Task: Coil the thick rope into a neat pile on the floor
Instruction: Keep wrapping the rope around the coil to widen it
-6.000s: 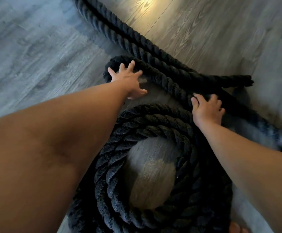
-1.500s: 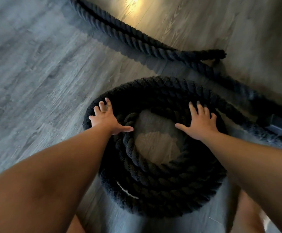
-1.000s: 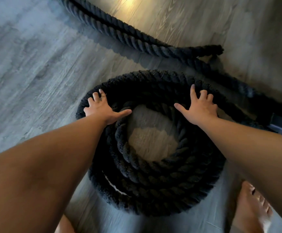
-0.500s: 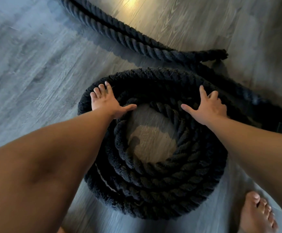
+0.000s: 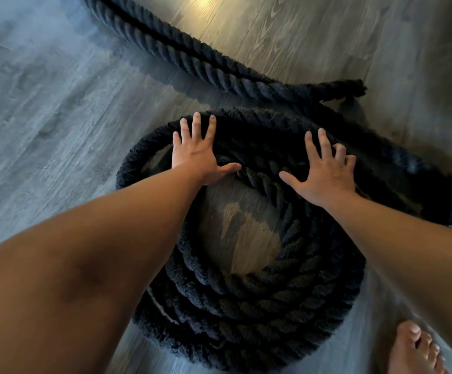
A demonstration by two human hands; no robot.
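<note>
- thick rope (image 5: 246, 300) sits coiled on the floor (image 5: 44, 109), loose tail running off behind the coil
- my left hand (image 5: 196, 155) and right hand (image 5: 324, 174) lie flat, fingers spread, on the coil's far side
- my bare foot (image 5: 413, 349) right beside the coil

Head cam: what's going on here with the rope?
A person is coiling a thick black twisted rope into a round pile on the grey wood-plank floor. The left hand and right hand lie open, fingers spread, on the pile's far side; neither has a grip round it. A loose length trails away beyond the pile, not yet coiled.
</note>
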